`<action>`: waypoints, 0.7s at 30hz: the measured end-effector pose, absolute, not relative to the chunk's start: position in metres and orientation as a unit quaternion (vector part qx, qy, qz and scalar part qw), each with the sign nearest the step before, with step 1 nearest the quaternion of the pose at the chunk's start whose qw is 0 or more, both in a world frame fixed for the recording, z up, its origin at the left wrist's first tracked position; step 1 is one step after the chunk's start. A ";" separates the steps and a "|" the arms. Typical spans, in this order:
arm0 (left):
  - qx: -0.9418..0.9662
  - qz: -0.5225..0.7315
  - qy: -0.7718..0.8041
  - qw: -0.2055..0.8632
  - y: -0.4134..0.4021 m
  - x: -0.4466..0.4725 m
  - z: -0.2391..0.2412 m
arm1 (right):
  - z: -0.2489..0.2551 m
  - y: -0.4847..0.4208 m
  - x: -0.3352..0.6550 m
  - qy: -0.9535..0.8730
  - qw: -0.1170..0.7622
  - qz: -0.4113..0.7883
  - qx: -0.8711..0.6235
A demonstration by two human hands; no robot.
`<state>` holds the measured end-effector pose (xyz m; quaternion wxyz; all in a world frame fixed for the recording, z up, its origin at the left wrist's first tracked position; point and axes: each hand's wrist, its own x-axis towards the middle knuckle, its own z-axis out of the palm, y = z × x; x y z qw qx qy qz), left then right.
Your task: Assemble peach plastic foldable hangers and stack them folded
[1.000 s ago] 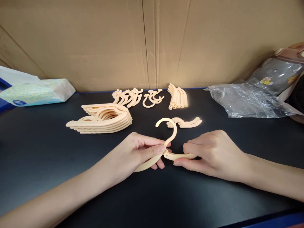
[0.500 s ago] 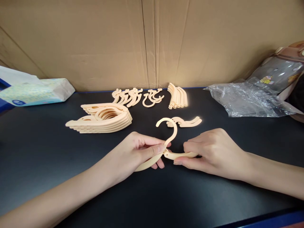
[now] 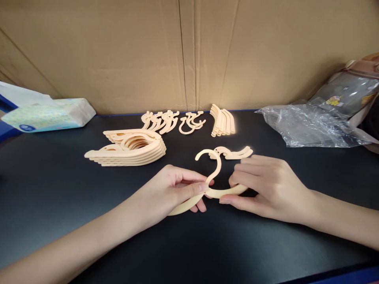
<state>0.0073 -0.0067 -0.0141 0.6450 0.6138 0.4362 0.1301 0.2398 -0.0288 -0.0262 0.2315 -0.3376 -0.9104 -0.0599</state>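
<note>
A cream plastic folding hanger (image 3: 213, 173) is in both hands over the front middle of the black table. Its hook points up and curls to the left. My left hand (image 3: 180, 190) pinches it between thumb and fingers where the hook meets the two arms, and the left arm of the hanger runs under the palm. My right hand (image 3: 263, 187) grips the right hanger arm (image 3: 225, 192) between thumb and curled fingers. The inner end of that arm meets the base of the hook; its outer end is hidden by the hand.
Stacked folded hangers (image 3: 133, 152) lie at left. Behind are several curved arm pieces (image 3: 161, 121), loose hooks (image 3: 192, 122) and bundled arms (image 3: 223, 121). Two or so pieces (image 3: 237, 153) lie beyond my right hand. A tissue pack (image 3: 50, 114), plastic bag (image 3: 310, 122) and bottle (image 3: 346, 90) flank them.
The right hanger arm has turned and closed up against the hook's base, where its holed end showed before. My right hand's fingers have lifted and loosened slightly; my left hand keeps its hold.
</note>
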 end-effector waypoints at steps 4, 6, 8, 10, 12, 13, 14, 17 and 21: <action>0.593 0.150 0.431 0.663 -0.008 0.007 -0.017 | -0.019 -0.031 0.242 -0.884 0.277 -0.211 -0.310; 0.578 0.161 0.430 0.675 -0.008 0.007 -0.018 | -0.017 -0.034 0.243 -0.885 0.281 -0.239 -0.284; 0.568 0.168 0.433 0.679 -0.008 0.008 -0.018 | -0.018 -0.036 0.245 -0.898 0.274 -0.224 -0.260; 0.567 0.171 0.435 0.678 -0.008 0.008 -0.018 | -0.019 -0.036 0.245 -0.906 0.268 -0.207 -0.254; 0.572 0.171 0.432 0.676 -0.008 0.008 -0.017 | -0.021 -0.035 0.245 -0.907 0.269 -0.198 -0.257; 0.575 0.169 0.429 0.676 -0.007 0.008 -0.017 | -0.021 -0.035 0.245 -0.905 0.274 -0.196 -0.260; 0.579 0.164 0.425 0.676 -0.007 0.007 -0.016 | -0.021 -0.034 0.244 -0.904 0.278 -0.193 -0.263; 0.589 0.147 0.414 0.678 -0.007 0.006 -0.015 | -0.021 -0.033 0.243 -0.903 0.282 -0.182 -0.270; 0.609 0.129 0.411 0.667 -0.005 0.006 -0.015 | -0.023 -0.032 0.241 -0.909 0.266 -0.170 -0.273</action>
